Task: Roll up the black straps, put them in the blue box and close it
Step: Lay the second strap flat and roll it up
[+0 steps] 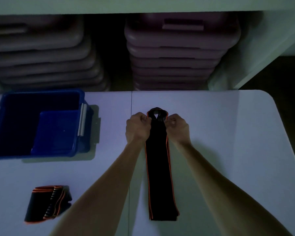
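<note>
Hands: left hand (pixel 138 126) and right hand (pixel 177 127) each pinch one side of the far end of the long flat black strap with orange edging (pixel 157 167), equally near it; its long axis runs straight from that end back toward the person on the white counter (pixel 228 150). Leftward: open blue plastic box (pixel 82 99), well apart, its lid apparently resting inside; second, loosely folded black strap (pixel 48 203) at near left. Fingertips hidden under curled knuckles; dim light obscures whether rolling has begun.

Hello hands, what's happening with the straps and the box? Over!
Left hand and right hand pinching far end of laid-out black strap, rolling not started. Second strap bunched near left. Blue box open, no straps visible inside. Nothing blocking.
</note>
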Available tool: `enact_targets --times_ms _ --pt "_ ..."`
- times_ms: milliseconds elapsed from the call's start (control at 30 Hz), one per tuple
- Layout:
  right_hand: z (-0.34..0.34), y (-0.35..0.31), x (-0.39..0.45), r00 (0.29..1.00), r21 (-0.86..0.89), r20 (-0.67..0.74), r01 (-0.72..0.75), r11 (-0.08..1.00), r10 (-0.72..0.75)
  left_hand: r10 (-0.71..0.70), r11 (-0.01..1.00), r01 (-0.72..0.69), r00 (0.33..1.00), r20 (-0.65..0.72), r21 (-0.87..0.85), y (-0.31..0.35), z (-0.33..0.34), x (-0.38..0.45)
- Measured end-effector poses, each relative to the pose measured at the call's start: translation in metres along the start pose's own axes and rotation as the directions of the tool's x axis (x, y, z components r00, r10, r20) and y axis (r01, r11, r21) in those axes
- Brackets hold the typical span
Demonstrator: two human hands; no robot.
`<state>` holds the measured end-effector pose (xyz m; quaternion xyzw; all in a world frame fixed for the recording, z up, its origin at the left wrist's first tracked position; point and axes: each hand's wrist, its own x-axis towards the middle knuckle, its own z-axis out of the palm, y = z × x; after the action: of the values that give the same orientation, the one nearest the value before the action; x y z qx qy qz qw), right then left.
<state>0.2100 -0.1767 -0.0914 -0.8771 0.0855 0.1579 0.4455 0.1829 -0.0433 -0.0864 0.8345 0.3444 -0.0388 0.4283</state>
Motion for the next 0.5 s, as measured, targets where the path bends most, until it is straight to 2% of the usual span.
enact_targets --times_ms 100,167,333,500 --pt "0.005 0.004 0.011 0.996 -0.046 -0.036 0.077 0.996 -0.079 -0.059 0.998 0.059 0.998 -0.013 0.015 0.004 0.002 0.005" --pt "0.008 0.006 0.019 0.995 -0.058 -0.055 0.075 0.996 -0.078 -0.078 0.996 0.079 0.997 -0.010 0.040 0.005 0.004 0.010" --pt "0.012 0.010 0.031 0.993 -0.010 -0.085 0.075 0.997 -0.076 -0.012 0.999 0.014 0.999 -0.032 0.045 0.003 0.007 0.017" --pt "0.012 0.008 0.039 0.987 -0.025 -0.071 0.145 0.989 -0.146 0.015 0.999 -0.013 0.999 -0.048 0.047 0.001 0.012 0.020"
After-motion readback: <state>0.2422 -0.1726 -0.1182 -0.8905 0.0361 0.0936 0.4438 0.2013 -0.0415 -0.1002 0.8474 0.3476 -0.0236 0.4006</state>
